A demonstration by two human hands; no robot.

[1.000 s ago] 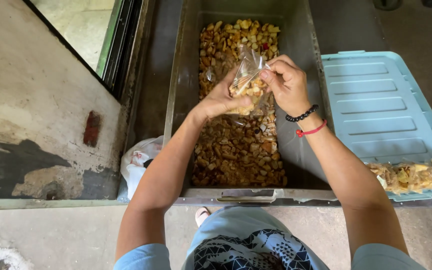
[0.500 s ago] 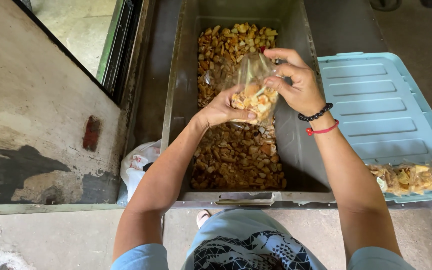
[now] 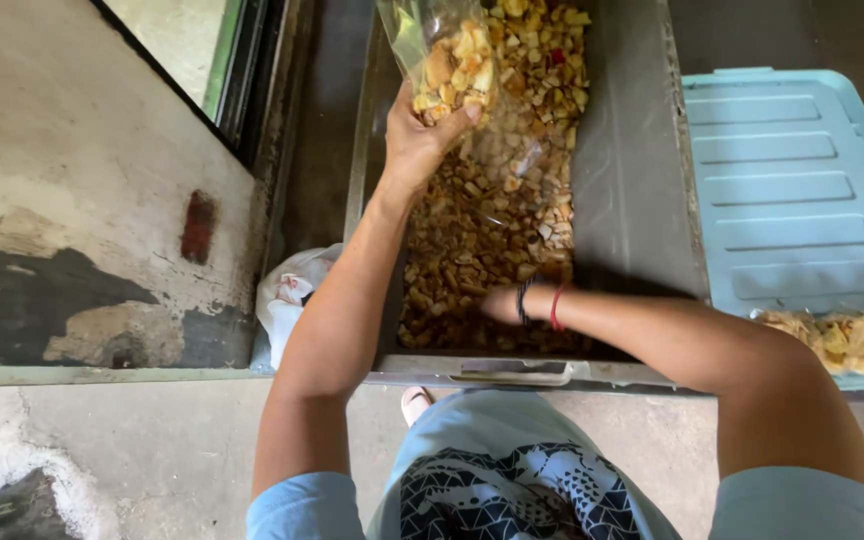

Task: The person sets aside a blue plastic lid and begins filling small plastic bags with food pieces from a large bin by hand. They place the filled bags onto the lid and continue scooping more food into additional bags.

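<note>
My left hand (image 3: 417, 140) grips a clear plastic bag (image 3: 447, 55) from below and holds it above the far end of a long metal bin (image 3: 632, 180). The bag is partly filled with golden fried snack pieces. More of the same loose snack pieces (image 3: 492, 220) cover the bin's floor. My right hand (image 3: 497, 303), with black and red bands at the wrist, reaches down into the pieces near the bin's front end. It lies in shadow and its fingers are hard to make out.
A pale blue plastic lid (image 3: 792, 190) lies to the right of the bin, with filled snack bags (image 3: 842, 340) on its near edge. A crumpled white plastic bag (image 3: 287, 300) sits on the floor left of the bin. A stained wall and a window frame stand further left.
My right hand has let go of the bag and dropped into the bin's near end. My left hand alone now holds the bag, further toward the bin's far end.
</note>
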